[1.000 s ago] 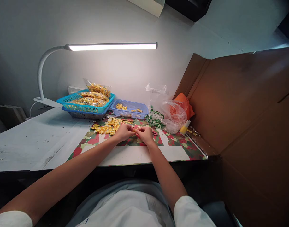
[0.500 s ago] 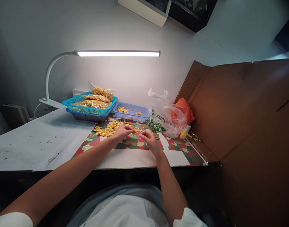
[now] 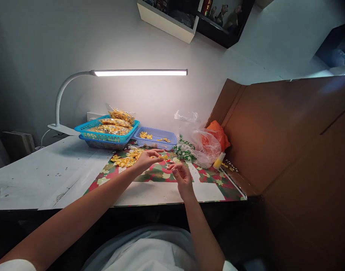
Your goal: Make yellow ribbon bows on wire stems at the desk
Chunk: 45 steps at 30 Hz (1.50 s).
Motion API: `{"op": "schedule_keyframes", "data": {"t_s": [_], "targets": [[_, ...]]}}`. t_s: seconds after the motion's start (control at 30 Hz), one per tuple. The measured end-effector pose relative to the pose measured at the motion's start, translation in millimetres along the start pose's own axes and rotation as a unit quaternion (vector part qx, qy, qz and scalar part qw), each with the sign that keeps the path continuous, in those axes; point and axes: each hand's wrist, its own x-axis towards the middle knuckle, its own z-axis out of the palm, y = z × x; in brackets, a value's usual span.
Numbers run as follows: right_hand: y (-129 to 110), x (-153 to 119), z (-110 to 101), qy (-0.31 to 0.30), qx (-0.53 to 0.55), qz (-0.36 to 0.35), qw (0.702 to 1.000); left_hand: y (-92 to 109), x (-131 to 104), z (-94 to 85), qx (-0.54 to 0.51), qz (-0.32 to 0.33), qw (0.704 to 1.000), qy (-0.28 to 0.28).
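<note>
My left hand is raised above the patterned mat and pinches a small yellow bow-shaped piece on a thin thread or wire. My right hand is a little lower and to the right, fingers curled, pinching the other end of that thin strand. A pile of loose yellow bows lies on the mat just left of my left hand. What exactly sits between my right fingertips is too small to tell.
Behind the mat stand a turquoise basket with bagged yellow pieces and a blue basket with loose ones. Plastic bags and a small yellow bottle lie right. A cardboard wall bounds the right; a desk lamp hangs above.
My hands were together at the mat's centre; they have drawn apart, the left lifting with the yellow bow and the right pulling back towards me. The camera has tilted up slightly.
</note>
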Motion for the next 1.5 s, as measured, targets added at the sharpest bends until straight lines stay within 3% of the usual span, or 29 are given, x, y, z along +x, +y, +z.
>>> {"op": "schedule_keyframes", "data": {"t_s": [0.1, 0.27, 0.5, 0.73, 0.87, 0.97, 1.13, 1.27, 1.5], "targets": [[9, -6, 0, 0.033, 0.032, 0.021, 0.999, 0, 2, -2.5, -0.007, 0.031, 0.999, -0.036], [27, -11, -4, 0.091, 0.101, 0.078, 0.988, 5, 0, -5.4, 0.078, 0.052, 0.995, -0.026], [27, -11, -4, 0.142, 0.132, 0.129, 0.972, 10, -2, -5.7, 0.116, 0.096, 0.987, -0.064], [31, -11, 2, 0.14, 0.22, 0.17, 0.95, 5, 4, -0.6, -0.038, -0.041, 0.996, -0.067], [30, -13, 6, 0.115, 0.302, 0.228, 0.918, 8, 7, -1.3, -0.051, -0.115, 0.989, -0.082], [29, -15, 6, 0.097, 0.321, 0.273, 0.902, 13, 4, -1.7, -0.088, -0.164, 0.975, -0.124], [29, -14, 7, 0.058, 0.307, 0.323, 0.894, 33, -18, -1.3, -0.121, -0.211, 0.939, -0.243], [29, -10, 15, 0.078, 0.289, 0.324, 0.898, 46, -37, -0.5, -0.099, -0.235, 0.922, -0.291], [23, 3, 22, 0.105, 0.274, 0.248, 0.923, 45, -54, -0.5, -0.059, -0.245, 0.933, -0.256]]}}
